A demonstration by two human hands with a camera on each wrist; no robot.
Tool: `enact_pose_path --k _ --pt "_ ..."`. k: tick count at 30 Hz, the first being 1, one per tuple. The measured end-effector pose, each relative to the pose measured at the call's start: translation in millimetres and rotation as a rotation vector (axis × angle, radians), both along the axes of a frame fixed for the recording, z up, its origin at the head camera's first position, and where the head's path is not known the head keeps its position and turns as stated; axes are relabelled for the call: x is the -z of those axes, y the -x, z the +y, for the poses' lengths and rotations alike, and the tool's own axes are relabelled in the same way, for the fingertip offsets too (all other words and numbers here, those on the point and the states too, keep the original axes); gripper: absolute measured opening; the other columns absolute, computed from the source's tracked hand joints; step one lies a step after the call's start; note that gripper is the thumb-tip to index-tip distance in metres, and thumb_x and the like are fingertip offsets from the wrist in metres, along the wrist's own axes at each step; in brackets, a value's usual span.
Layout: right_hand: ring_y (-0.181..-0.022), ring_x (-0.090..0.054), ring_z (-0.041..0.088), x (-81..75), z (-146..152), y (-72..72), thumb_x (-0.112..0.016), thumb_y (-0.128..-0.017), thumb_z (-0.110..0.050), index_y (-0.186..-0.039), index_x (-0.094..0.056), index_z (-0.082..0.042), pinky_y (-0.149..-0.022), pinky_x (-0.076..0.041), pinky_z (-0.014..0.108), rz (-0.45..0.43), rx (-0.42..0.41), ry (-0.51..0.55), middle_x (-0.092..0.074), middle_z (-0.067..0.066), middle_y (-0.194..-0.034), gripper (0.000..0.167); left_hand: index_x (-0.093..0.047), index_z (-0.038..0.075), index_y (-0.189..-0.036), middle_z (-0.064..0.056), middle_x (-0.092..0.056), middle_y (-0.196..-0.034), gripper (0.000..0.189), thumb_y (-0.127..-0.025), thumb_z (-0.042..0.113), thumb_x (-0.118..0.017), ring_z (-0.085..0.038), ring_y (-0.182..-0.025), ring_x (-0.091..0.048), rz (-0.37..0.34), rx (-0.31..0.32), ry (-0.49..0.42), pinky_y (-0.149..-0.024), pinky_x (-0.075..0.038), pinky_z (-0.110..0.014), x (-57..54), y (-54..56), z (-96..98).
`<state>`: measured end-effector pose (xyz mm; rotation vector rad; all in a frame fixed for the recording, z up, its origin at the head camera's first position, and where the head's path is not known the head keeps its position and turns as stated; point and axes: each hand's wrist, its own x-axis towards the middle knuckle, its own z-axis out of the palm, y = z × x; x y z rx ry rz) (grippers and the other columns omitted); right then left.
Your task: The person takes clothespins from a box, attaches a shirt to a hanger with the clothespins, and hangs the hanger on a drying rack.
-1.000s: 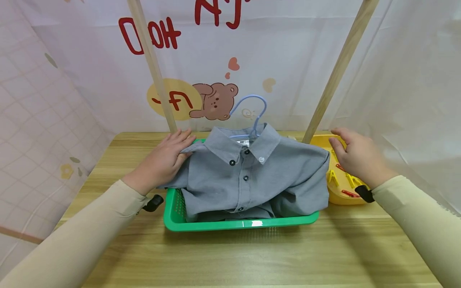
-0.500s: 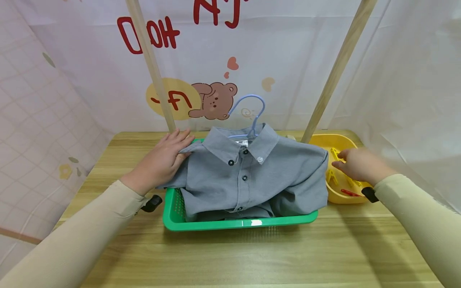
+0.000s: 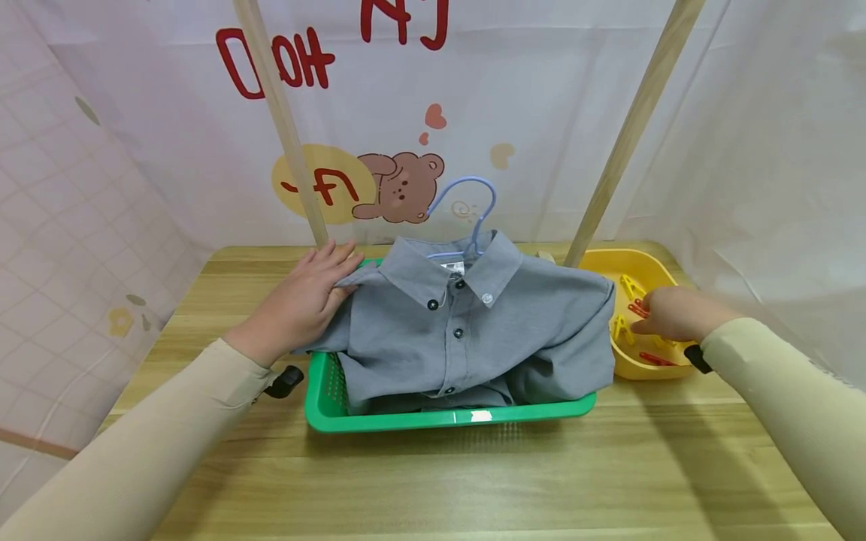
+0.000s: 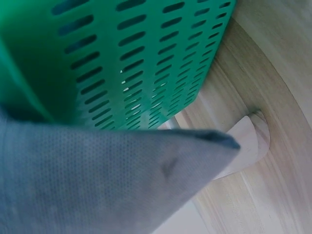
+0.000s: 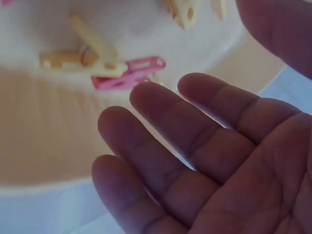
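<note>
A grey button-up shirt [image 3: 406, 342] on a blue hanger [image 3: 494, 197] lies over a green basket [image 3: 446, 421]. My left hand [image 3: 298, 304] grips the shirt's left shoulder at the basket's left side; a fold of cloth passes between thumb and fingers. In the left wrist view the shirt's cloth [image 4: 97, 175] hangs beside the slotted basket wall [image 4: 141, 53], and no fingers show. Over the yellow basin [image 3: 632, 372] hovers my right hand [image 3: 679, 312]. Its fingers [image 5: 195, 141] are spread, thumb apart, close to a red clothespin [image 5: 129, 75] and a yellow clothespin [image 5: 80, 61].
Two wooden poles, a left pole [image 3: 284, 120] and a right pole [image 3: 632, 135], rise behind the basket. Several more clothespins lie in the basin, among them a red clothespin [image 3: 655, 359]. A printed white cloth [image 3: 555, 90] backs the wooden table [image 3: 433, 488].
My right hand has lowered from above the basin down to the clothespins. My left hand stays in place on the shirt, and the shirt has not moved.
</note>
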<state>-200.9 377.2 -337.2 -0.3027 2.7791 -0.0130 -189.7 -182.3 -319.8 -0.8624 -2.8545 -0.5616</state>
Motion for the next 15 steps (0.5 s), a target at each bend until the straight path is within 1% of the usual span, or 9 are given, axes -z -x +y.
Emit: enact_pose_path --k 2,4,6,8,9,11,15 --pt "-0.076 -0.065 0.031 -3.5 3 4.8 -0.075 -0.094 -0.03 -0.099 -0.07 0.009 -0.077 -0.056 0.049 0.008 -0.006 -0.013 -0.069 0.015 -0.083 0.04 -0.041 0.003 -0.161 -0.02 -0.029 -0.172 0.053 -0.112 0.022 -0.05 -0.045 -0.163 -0.015 -0.005 -0.004 0.001 -0.131 -0.013 -0.063 -0.7 -0.6 -0.5" --pt "-0.079 -0.065 0.032 -5.6 6 10.7 -0.076 -0.093 -0.028 -0.104 -0.071 0.011 -0.081 -0.056 0.052 0.025 -0.014 -0.028 -0.071 0.017 -0.088 0.041 -0.04 0.004 -0.161 -0.02 -0.028 -0.172 0.053 -0.112 0.022 -0.05 -0.045 -0.163 -0.014 -0.01 -0.007 0.002 -0.132 -0.012 -0.062 -1.4 -1.2 -1.4" --pt "-0.077 -0.064 0.031 -5.5 9 17.3 -0.076 -0.093 -0.027 -0.101 -0.072 0.009 -0.076 -0.056 0.048 0.02 -0.017 -0.036 -0.07 0.015 -0.086 0.036 -0.04 0.004 -0.161 -0.02 -0.028 -0.173 0.053 -0.112 0.022 -0.049 -0.045 -0.163 -0.013 -0.016 -0.01 0.004 -0.132 -0.011 -0.062 -2.0 -1.6 -1.9" --pt "-0.072 -0.058 0.024 -3.7 11 24.2 -0.075 -0.094 -0.025 -0.093 -0.072 0.003 -0.069 -0.05 0.041 0.004 -0.016 -0.036 -0.065 0.007 -0.079 0.028 -0.04 0.004 -0.161 -0.02 -0.028 -0.172 0.053 -0.112 0.022 -0.049 -0.044 -0.163 -0.013 -0.017 -0.012 0.005 -0.132 -0.011 -0.061 -2.4 -1.9 -2.4" --pt "-0.07 -0.056 0.023 -2.1 12 27.8 -0.074 -0.095 -0.025 -0.091 -0.071 0.0 -0.066 -0.047 0.039 -0.006 -0.013 -0.038 -0.061 0.005 -0.076 0.026 -0.04 0.004 -0.161 -0.02 -0.028 -0.172 0.053 -0.112 0.022 -0.049 -0.045 -0.163 -0.014 -0.015 -0.013 0.006 -0.132 -0.011 -0.061 -2.3 -1.9 -2.7" --pt "-0.068 -0.055 0.022 2.5 13 35.1 -0.073 -0.095 -0.026 -0.086 -0.069 -0.004 -0.065 -0.044 0.036 -0.014 -0.015 -0.052 -0.06 0.004 -0.074 0.024 -0.041 0.004 -0.161 -0.02 -0.028 -0.172 0.053 -0.112 0.023 -0.049 -0.045 -0.163 -0.014 -0.01 -0.015 0.009 -0.132 -0.012 -0.062 -2.0 -2.1 -3.1" --pt "-0.066 -0.057 0.023 12.0 14 46.5 -0.069 -0.095 -0.023 -0.077 -0.067 -0.007 -0.064 -0.045 0.036 -0.022 -0.004 -0.065 -0.061 0.003 -0.072 0.025 -0.041 0.004 -0.161 -0.02 -0.029 -0.172 0.053 -0.112 0.022 -0.05 -0.045 -0.163 -0.016 0.004 -0.017 0.008 -0.132 -0.013 -0.062 -1.1 -2.1 -2.3"
